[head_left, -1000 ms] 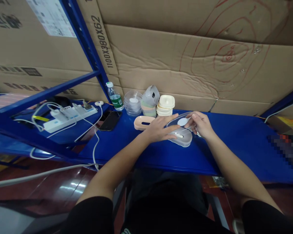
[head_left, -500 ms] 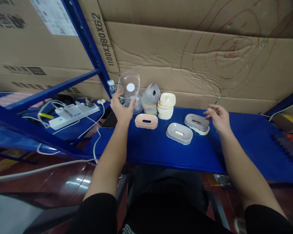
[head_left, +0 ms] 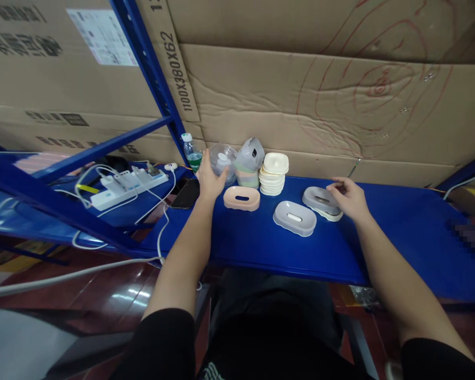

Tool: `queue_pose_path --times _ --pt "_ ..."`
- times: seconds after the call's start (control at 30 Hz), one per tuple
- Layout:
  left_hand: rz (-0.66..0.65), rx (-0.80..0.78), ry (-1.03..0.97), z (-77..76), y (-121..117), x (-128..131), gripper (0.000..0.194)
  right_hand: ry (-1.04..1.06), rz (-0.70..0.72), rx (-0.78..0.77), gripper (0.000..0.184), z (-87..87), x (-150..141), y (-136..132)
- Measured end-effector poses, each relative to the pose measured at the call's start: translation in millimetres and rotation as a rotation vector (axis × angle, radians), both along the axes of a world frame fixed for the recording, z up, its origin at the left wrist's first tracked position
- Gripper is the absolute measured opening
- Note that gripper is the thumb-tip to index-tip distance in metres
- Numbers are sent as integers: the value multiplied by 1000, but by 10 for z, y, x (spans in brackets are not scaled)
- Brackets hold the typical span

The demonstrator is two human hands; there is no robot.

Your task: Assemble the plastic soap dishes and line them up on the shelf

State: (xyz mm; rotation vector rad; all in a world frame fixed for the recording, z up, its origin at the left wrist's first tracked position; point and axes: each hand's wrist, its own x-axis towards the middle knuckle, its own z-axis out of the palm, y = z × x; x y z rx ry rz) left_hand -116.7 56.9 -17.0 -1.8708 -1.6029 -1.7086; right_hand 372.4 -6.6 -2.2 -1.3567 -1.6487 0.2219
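Note:
My left hand reaches to the back of the blue shelf, its fingers curled round the edge of a clear lid that lies on a stack of clear lids. My right hand rests with curled fingers on the right end of a grey soap dish, which sits on a cream one. Between my hands lie another grey soap dish and a pink one.
Behind stand a stack of cream dishes and a mixed-colour stack topped by a tilted grey dish. A water bottle, black phone and white power strip with cables lie left. Cardboard lines the back wall.
My left hand carried the clear lid from over the grey dish up and left, then lowered it onto the clear stack. My right hand let go, lifted, then came down onto the right grey dish.

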Motion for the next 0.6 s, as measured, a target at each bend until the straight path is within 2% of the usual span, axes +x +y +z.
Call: queue_pose_path --times 0.17,0.3,0.43,0.6 --pt "106 82 -14 42 -99 87 73 -266 28 -10 61 -63 80 47" --pt "148 152 -39 114 -234 194 51 -478 96 -162 78 -107 145 69" --pt "52 185 -43 160 -373 373 36 -581 147 -298 93 -151 231 90" --pt "-110 158 66 144 -511 655 27 -495 144 -280 93 -127 252 73"
